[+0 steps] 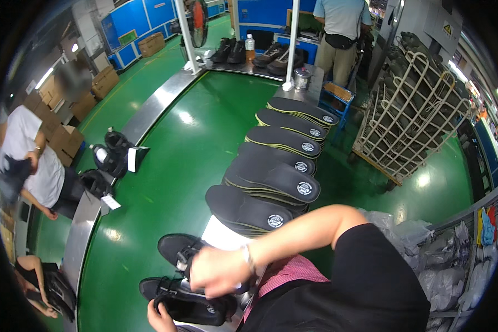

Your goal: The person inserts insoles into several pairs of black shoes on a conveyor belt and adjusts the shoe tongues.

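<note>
Two black lace-up shoes lie side by side at the near edge of the green work surface. My left hand (pixel 160 319) grips the side of the nearer shoe (pixel 191 310), fingers over the rim of its opening. A black insole with a pale round mark shows inside it. Over the farther shoe (pixel 175 247) hangs my right hand (pixel 218 272), blurred, with its fingers bent downward; whether they hold anything is unclear. That hand and forearm cover much of the farther shoe. Just beyond lie stacks of black insoles (pixel 271 174) with yellow-green edges.
A white sheet (pixel 225 232) lies by the nearest insole stack. Black shoes with white tags (pixel 109 160) stand along the left metal rail. A wire cart (pixel 406 119) full of dark items is at right. Other people work at left and at the back.
</note>
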Demonstrator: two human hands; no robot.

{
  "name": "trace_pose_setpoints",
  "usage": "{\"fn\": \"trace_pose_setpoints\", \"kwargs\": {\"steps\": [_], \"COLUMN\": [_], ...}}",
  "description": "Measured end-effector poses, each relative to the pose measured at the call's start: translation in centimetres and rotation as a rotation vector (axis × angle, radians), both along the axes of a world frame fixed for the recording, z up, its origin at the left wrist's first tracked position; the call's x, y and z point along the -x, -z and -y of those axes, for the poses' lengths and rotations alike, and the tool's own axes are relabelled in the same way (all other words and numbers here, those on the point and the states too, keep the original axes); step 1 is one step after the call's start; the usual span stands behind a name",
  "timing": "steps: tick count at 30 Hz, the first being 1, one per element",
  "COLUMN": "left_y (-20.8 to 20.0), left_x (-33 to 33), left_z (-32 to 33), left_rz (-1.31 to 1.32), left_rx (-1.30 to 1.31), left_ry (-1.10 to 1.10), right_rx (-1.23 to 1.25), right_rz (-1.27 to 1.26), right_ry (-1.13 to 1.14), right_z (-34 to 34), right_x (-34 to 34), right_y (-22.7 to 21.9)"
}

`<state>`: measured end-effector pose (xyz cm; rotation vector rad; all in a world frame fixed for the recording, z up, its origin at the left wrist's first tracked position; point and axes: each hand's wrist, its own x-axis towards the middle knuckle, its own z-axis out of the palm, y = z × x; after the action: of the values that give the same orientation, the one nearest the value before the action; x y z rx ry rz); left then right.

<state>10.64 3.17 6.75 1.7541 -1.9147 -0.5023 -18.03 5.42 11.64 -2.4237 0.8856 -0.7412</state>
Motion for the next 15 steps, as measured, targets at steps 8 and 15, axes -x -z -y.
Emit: {"fn": "trace_pose_setpoints", "kwargs": {"steps": [8, 15], "left_y": [0.0, 9.2], "left_x": [16.1, 13.5], "left_z": [-4.0, -4.2], "left_rz": [-0.452, -0.387], "left_rx": [0.015, -0.18], "left_ry": [-0.064, -0.3], "right_rx": [0.047, -0.607], "right_rz": [-0.347, -0.406], "right_ry": [1.408, 1.545], "right_z": [1.5, -1.5], "right_x": [39.7, 55.7], "right_y": [5.1, 11.5]}}
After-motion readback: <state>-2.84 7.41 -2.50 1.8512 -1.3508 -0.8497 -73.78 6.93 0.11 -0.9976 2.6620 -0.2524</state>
